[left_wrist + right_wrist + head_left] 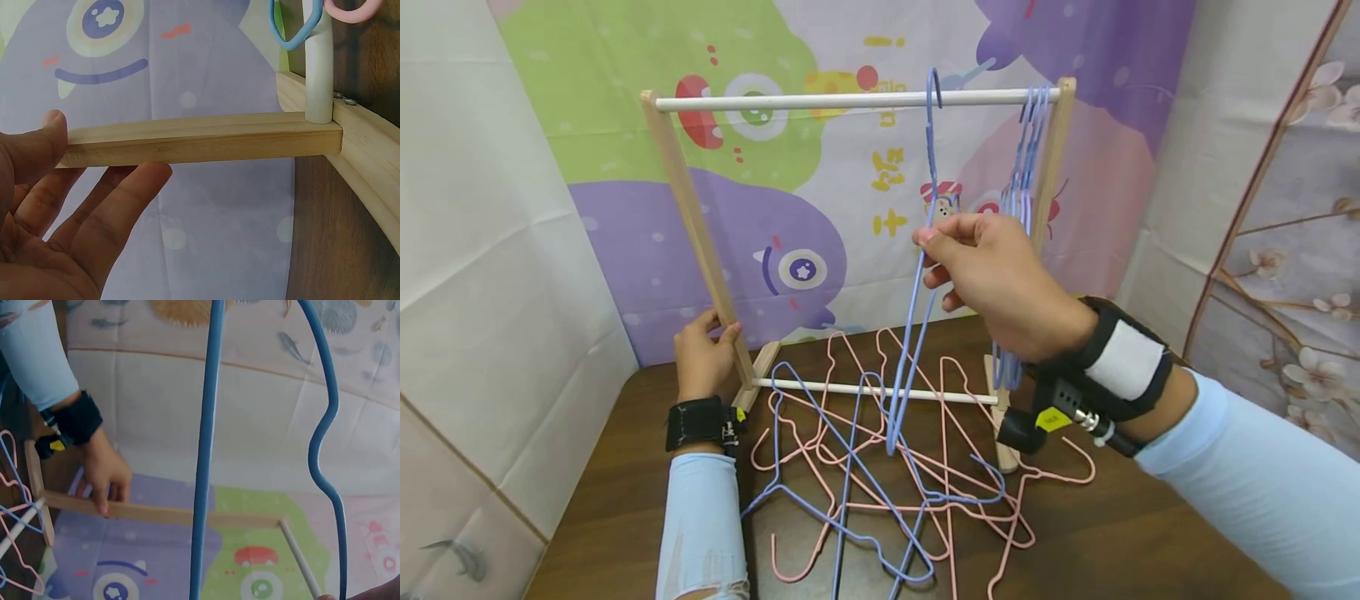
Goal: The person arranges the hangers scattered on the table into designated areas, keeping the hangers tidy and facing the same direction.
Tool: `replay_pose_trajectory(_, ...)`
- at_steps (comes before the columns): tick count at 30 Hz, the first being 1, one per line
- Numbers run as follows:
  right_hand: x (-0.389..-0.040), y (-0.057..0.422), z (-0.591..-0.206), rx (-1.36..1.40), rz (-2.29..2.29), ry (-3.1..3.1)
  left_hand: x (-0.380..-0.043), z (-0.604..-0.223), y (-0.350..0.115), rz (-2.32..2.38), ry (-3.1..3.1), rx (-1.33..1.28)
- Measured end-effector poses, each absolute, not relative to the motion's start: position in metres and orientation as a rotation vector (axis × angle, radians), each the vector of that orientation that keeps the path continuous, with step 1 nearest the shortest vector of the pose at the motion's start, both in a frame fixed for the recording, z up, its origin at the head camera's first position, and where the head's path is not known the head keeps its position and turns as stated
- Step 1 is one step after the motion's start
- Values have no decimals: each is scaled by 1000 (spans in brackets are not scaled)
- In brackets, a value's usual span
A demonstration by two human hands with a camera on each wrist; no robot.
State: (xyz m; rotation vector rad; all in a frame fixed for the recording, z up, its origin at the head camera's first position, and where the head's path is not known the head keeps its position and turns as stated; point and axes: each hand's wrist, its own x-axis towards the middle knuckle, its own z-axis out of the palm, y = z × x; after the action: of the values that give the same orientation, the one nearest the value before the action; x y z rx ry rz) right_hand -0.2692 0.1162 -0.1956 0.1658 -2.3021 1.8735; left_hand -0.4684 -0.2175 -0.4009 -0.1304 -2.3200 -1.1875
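Observation:
My right hand (992, 271) pinches a blue hanger (931, 154) between thumb and fingers near its shoulder. The hanger is upright and seen nearly edge-on, its hook at the white top rail (790, 102); whether the hook rests on the rail I cannot tell. In the right wrist view, part of the hanger (206, 437) crosses close to the camera. My left hand (703, 358) grips the left wooden post (688, 208) low down. The left wrist view has the thumb on one side of this post (206, 145) and the fingers on the other.
Several blue hangers (1028, 158) hang bunched at the rail's right end, beside the right post (1051, 167). Pink and blue hangers (853, 454) lie tangled on the brown table (617, 483), around the lower white bar (820, 387). A printed cloth (820, 200) hangs behind.

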Motion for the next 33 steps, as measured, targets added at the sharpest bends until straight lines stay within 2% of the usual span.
replay_pose_trajectory(18, -286, 149, -179, 157, 2100, -2113, -467, -400, -218, -1183, -2344, -107)
replay_pose_trajectory(33, -291, 175, -194, 31, 1994, -2189, -467, -400, -217, -1186, -2334, -116)
